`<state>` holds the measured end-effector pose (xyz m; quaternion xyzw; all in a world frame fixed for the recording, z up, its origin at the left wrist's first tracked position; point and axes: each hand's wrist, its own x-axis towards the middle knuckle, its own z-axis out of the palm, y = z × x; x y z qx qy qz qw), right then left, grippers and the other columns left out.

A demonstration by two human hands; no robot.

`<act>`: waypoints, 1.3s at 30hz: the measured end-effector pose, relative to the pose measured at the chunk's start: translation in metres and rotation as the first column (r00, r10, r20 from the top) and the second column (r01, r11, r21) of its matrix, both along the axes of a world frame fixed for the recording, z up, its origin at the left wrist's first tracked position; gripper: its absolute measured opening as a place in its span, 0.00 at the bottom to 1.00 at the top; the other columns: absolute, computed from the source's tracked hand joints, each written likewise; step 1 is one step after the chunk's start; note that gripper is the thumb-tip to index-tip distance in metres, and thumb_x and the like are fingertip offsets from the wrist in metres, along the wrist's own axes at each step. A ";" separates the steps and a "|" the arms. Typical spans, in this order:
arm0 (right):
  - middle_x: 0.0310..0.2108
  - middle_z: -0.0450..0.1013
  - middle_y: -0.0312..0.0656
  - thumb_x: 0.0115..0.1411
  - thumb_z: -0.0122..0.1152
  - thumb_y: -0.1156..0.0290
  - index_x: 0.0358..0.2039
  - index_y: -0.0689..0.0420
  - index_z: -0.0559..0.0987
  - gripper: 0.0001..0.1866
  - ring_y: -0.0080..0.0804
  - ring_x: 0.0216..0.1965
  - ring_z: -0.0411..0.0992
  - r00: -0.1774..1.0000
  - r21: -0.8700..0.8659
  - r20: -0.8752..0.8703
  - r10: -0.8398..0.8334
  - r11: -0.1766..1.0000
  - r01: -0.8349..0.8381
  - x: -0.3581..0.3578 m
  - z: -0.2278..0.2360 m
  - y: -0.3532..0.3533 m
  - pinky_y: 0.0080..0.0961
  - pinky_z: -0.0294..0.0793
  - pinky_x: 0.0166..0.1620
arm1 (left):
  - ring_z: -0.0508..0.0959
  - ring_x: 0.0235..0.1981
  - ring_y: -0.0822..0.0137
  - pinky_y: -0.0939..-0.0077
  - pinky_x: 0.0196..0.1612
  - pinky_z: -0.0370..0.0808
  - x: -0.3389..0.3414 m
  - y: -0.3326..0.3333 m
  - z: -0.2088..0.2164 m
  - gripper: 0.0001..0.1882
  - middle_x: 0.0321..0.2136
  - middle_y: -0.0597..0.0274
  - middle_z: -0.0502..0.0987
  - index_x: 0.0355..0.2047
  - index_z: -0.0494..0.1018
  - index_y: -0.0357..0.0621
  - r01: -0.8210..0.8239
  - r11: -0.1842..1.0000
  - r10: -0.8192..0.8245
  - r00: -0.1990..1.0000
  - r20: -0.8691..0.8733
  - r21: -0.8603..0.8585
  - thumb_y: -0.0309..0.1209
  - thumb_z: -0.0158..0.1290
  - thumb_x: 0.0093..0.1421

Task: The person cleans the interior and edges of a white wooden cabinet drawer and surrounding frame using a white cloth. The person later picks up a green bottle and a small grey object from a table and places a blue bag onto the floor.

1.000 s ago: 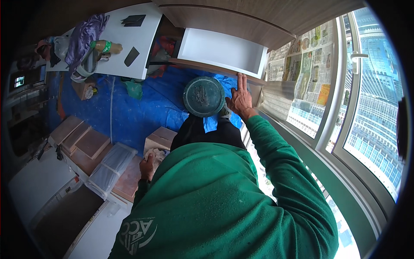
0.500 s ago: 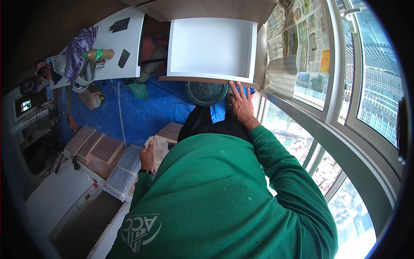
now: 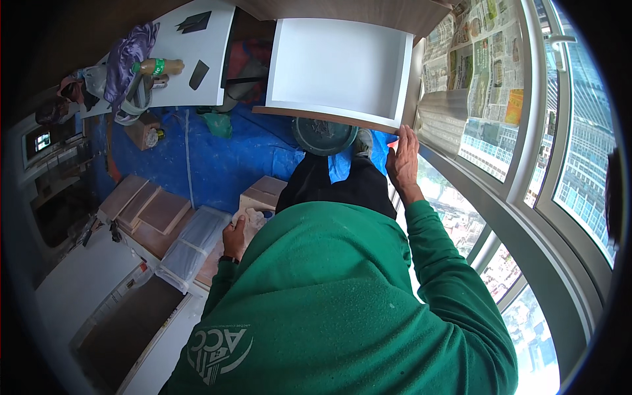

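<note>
A white drawer (image 3: 338, 69) with a wood-brown front (image 3: 316, 118) stands pulled out of a brown cabinet (image 3: 349, 14). My right hand (image 3: 404, 166) is at the right end of that front, its fingers stretched out and the fingertips by the corner. Low at my left side, my left hand (image 3: 233, 239) is closed round a crumpled pale cloth (image 3: 249, 225); part of the cloth is hidden by my green sleeve and body. Beneath the drawer front, a dark green round tub (image 3: 324, 137) stands between the drawer and my legs, partly covered by the front.
Blue sheeting (image 3: 230, 155) covers the floor. Wooden boards (image 3: 161, 217) and a plastic-wrapped bundle (image 3: 197, 243) lie at left. A white panel (image 3: 210, 59) at upper left holds a bottle (image 3: 161, 67) and purple cloth (image 3: 131, 52). Newspaper-covered windows (image 3: 490, 66) line the right.
My right hand has slid right along the drawer front to its corner. The view has shifted slightly, and a shoe now shows beside the tub. My left hand still grips the cloth.
</note>
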<state>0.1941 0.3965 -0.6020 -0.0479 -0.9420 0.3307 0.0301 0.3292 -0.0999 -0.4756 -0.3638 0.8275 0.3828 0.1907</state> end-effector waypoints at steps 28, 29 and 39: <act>0.71 0.58 0.53 0.62 0.56 0.75 0.67 0.58 0.65 0.31 0.53 0.73 0.54 0.904 -0.039 0.126 0.408 0.913 -0.407 -0.075 0.012 -0.169 0.58 0.47 0.73 | 0.80 0.41 0.69 0.75 0.49 0.75 -0.132 0.002 -0.042 0.25 0.42 0.60 0.82 0.50 0.79 0.33 -0.091 0.973 0.047 0.979 0.200 0.213 0.46 0.56 0.69; 0.71 0.59 0.48 0.63 0.55 0.75 0.68 0.57 0.66 0.31 0.51 0.73 0.54 0.912 0.043 0.179 0.369 0.923 -0.382 -0.069 0.015 -0.147 0.58 0.47 0.73 | 0.80 0.42 0.68 0.74 0.49 0.75 -0.134 0.002 -0.041 0.24 0.43 0.59 0.83 0.49 0.79 0.33 -0.113 0.966 0.067 0.978 0.196 0.231 0.46 0.56 0.69; 0.58 0.70 0.54 0.67 0.57 0.70 0.69 0.54 0.67 0.29 0.51 0.60 0.69 0.873 0.242 0.335 -0.354 0.928 0.284 0.009 0.003 0.032 0.49 0.65 0.64 | 0.79 0.43 0.70 0.75 0.49 0.73 -0.131 -0.007 -0.064 0.23 0.42 0.61 0.82 0.49 0.79 0.35 -0.042 0.980 -0.018 0.956 0.293 0.197 0.45 0.57 0.69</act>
